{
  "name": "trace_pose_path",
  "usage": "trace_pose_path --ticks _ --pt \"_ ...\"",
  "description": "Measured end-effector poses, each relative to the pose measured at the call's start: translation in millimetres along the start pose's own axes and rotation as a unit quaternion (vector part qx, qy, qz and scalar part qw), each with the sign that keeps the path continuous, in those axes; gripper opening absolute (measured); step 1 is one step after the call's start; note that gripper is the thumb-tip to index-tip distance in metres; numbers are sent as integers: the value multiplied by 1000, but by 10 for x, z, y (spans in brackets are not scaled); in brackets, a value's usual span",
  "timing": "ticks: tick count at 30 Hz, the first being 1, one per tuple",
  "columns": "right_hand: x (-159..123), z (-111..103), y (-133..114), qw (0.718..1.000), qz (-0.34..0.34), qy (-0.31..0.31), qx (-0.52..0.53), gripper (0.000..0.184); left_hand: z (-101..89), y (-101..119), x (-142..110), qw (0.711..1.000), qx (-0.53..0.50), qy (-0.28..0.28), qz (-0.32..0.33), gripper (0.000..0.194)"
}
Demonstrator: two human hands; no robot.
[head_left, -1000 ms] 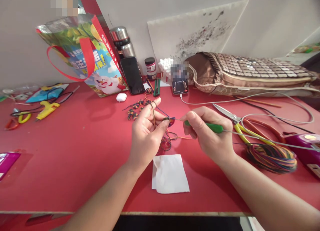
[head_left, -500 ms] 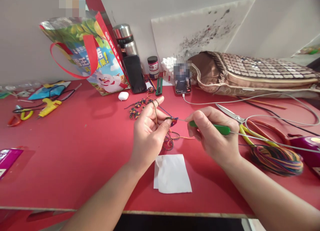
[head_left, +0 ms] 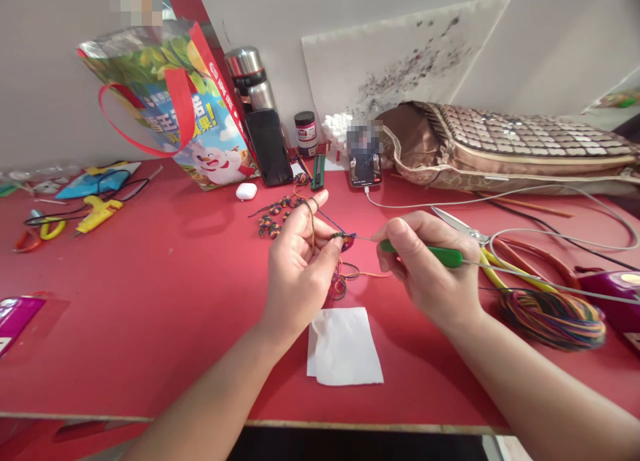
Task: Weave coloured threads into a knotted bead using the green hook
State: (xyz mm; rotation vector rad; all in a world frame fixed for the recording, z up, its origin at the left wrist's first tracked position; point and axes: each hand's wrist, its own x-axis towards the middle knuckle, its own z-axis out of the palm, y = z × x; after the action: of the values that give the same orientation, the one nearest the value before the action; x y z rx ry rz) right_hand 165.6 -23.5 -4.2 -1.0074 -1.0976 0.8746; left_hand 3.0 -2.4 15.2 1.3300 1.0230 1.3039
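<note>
Between thumb and fingertips, my left hand [head_left: 303, 261] pinches a small piece of multicoloured crochet work [head_left: 347, 241]. A dark strand of yarn [head_left: 313, 224] loops over its raised index finger. My right hand [head_left: 430, 268] is closed around the green handle of a crochet hook [head_left: 445, 256]; its thin metal shaft points left and its tip meets the crochet work, where the exact end is too small to make out. Loose multicoloured yarn [head_left: 340, 284] lies on the red table just below the piece. Behind my left hand rest several small knotted yarn pieces [head_left: 270, 226].
A folded white tissue [head_left: 346, 348] lies in front. Scissors [head_left: 475, 233] and a yarn coil [head_left: 555, 318] sit at right, near a white cable. Behind stand a phone [head_left: 365, 164], a dark phone [head_left: 269, 148], a jar [head_left: 306, 133] and a bag [head_left: 175, 114]. A yellow glue gun [head_left: 97, 213] lies left.
Both hands hold nearly the same pose on the crochet work and hook. The right hand and hook have shifted very slightly to the right.
</note>
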Motion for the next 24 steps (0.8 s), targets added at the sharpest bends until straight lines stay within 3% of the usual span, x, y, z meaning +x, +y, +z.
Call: trace_pose_path --ticks 10,24 --pt "26 -54 43 998 36 -14 56 38 -42 -42 17 997 -54 -4 -51 46" --pt "52 -49 53 997 25 -26 72 38 2 55 -44 999 -40 0 -19 42"
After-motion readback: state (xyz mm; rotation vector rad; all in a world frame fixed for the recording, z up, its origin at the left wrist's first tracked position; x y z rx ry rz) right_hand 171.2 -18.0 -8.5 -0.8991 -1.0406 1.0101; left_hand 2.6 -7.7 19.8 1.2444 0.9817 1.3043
